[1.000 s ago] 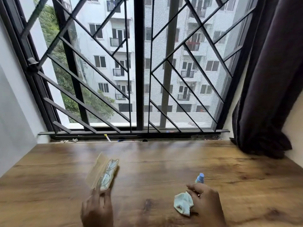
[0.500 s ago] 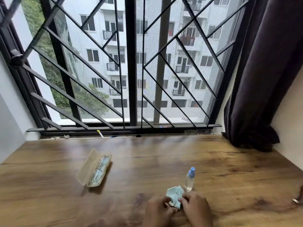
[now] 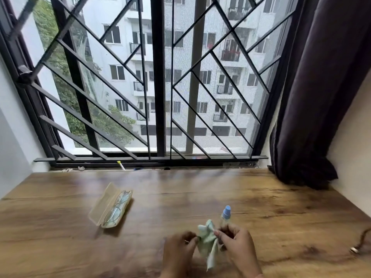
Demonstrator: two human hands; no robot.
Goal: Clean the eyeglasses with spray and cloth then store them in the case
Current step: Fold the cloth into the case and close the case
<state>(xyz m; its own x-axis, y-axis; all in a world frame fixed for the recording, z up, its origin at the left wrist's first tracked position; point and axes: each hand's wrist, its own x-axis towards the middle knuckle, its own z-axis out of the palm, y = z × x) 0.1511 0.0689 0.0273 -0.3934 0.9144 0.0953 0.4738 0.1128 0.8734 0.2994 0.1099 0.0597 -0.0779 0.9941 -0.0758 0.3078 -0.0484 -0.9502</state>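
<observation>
Left grip [image 3: 178,251]: low at the near edge of the tabletop, fingers curled in, pinching the left side of the cloth.
Right grip [image 3: 236,249]: right beside it, fingertips nipped onto the cloth's right side, near its top.
Cloth [image 3: 207,241]: pale green and crumpled, bunched up between the two grips, one long corner dangling down toward me. I can't tell whether that corner touches the wood.
Spray bottle [image 3: 225,215]: upright on the tabletop just behind the cloth and the right fingers, clear body with a blue cap on top. Its lower part is hidden behind them, and I can't tell if it touches either.
Eyeglasses [image 3: 118,205]: there they are, thin wire frame, folded and lying inside the case, well off to the left of both grips.
Case [image 3: 100,207]: translucent beige, lying open and slanted on the tabletop, lid flat out on its left side, glasses in the right half.
Tabletop [image 3: 271,207]: dark wood grain, running back to the window.
Cord [image 3: 359,245]: a dark strand with a small metal end at the far right edge. It's too blurred to name.
Window grille [image 3: 158,77]: black bars in a diagonal pattern, straight behind the tabletop.
Sill scrap [image 3: 121,165]: a small yellow-tipped bit in the window track.
Curtain [image 3: 321,97]: dark, heavy, bunched down the right side, its hem resting at the tabletop's back corner.
Building [image 3: 220,87]: white block with balconies, seen through the glass.
</observation>
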